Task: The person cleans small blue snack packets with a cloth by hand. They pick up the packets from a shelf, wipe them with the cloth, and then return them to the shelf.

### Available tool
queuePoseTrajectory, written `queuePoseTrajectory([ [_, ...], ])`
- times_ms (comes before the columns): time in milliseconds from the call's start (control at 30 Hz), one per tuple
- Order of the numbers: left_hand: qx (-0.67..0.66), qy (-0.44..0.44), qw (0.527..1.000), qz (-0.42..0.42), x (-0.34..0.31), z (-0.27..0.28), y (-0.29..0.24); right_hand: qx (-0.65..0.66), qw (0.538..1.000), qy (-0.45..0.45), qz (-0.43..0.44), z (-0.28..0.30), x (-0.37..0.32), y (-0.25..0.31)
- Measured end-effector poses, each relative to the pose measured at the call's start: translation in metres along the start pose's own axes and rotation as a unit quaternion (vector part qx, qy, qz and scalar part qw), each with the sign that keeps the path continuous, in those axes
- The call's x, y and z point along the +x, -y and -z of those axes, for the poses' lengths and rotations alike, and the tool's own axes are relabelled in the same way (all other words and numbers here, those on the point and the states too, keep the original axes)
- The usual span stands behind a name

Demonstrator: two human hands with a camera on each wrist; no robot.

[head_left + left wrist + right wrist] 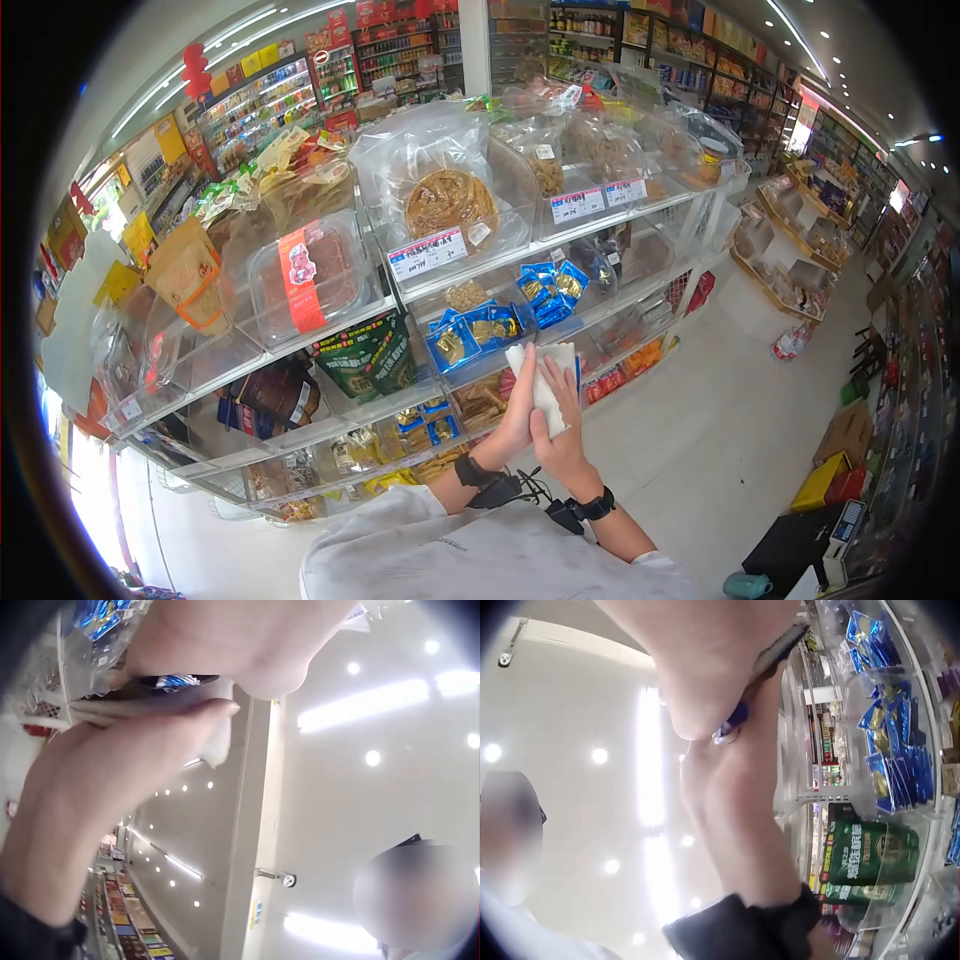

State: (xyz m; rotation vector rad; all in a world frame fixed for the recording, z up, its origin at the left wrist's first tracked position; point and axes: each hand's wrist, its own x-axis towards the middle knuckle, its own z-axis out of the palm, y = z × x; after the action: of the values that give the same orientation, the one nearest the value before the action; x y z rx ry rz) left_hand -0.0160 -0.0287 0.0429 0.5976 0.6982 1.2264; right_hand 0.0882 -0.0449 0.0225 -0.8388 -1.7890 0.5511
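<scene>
In the head view a folded white cloth [549, 395] with a blue edge is pressed between the person's two palms. The left hand [517, 412] lies along its left side with fingers straight and pointing away. Across from it, the right hand [566, 440] rests flat on the cloth's right side, fingers extended. From the left wrist, the white cloth [217, 742] shows past the right hand [142, 746], with blue stripes in the gap between the hands. In the right wrist view a small blue patch [735, 718] peeks out between the palms; the rest is hidden.
A tiered white rack holds clear bins just ahead. Its contents include a round brown snack [452, 205] in plastic, a lidded box [345, 265] with an orange label, blue-and-gold packets [468, 338] and green pouches [370, 358]. Another display stand [790, 250] is at right; tiled floor [670, 440] between.
</scene>
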Motion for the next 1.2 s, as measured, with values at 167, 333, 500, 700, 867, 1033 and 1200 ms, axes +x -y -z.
queuePoseTrajectory([
  [167, -0.076, 0.029, 0.997, -0.004, 0.013, 0.0, 0.008, -0.018, 0.999, 0.007, 0.033, 0.013, 0.027, -0.002],
  [333, 0.006, 0.071, 0.997, 0.002, 0.014, 0.0, 0.034, 0.106, 0.983, -0.019, -0.149, 0.013, 0.016, -0.056],
  [500, -0.028, -0.076, 0.996, -0.032, 0.022, -0.001, -0.008, -0.009, 0.999, 0.042, -0.01, 0.002, -0.007, -0.008],
  [700, -0.098, 0.004, 0.986, -0.133, 0.031, 0.009, 0.001, 0.182, 0.949, 0.004, -0.258, 0.028, 0.017, -0.037],
  [867, 0.196, 0.068, 0.945, -0.252, 0.027, 0.004, -0.006, 0.404, 0.87, -0.101, -0.263, 0.022, 0.011, -0.046],
  [1033, 0.43, -0.089, 0.771, -0.461, 0.006, 0.004, -0.049, 0.301, 0.915, -0.152, -0.222, 0.032, 0.011, -0.056],
  [1200, 0.245, 0.342, 0.792, -0.444, -0.063, -0.012, -0.128, 0.219, 0.932, -0.167, -0.236, 0.049, 0.005, -0.056],
])
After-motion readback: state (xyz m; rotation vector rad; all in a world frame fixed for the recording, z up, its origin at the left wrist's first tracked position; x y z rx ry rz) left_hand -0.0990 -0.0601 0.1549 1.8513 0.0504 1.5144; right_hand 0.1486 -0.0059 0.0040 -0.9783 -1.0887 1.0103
